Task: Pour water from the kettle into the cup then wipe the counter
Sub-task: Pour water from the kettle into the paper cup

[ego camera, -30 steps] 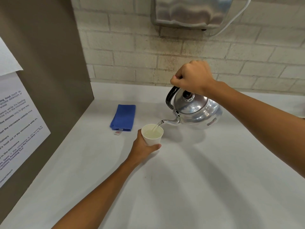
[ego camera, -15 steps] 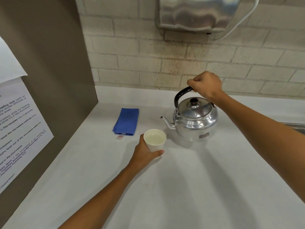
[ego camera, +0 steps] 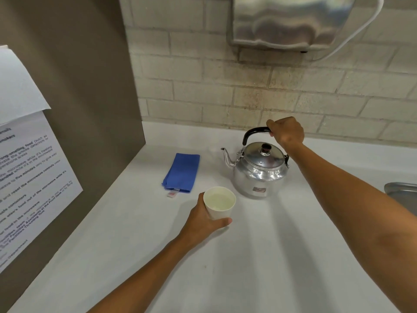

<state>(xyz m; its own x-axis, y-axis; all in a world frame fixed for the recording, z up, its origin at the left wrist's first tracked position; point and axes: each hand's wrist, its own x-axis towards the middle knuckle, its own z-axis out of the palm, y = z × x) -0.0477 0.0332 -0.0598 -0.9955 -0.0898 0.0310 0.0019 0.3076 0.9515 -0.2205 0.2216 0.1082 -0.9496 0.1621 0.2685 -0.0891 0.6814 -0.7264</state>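
Kettle (ego camera: pixel 259 170) now set upright on worktop (ego camera: pixel 259 256), no longer tilted; black handle gripped by right hand (ego camera: pixel 285 132), fingers closed. Paper cup (ego camera: pixel 219 205), water-filled, clasped by left hand (ego camera: pixel 202 219): flimsy, spill-prone. Blue cloth (ego camera: pixel 181 172) beside: soft, limp, best pinched at edge.

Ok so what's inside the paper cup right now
The paper cup holds clear water, filling most of it; nothing else shows in it. The left hand wraps its lower wall, so the cup's base, and whether it rests on the counter, is hidden.
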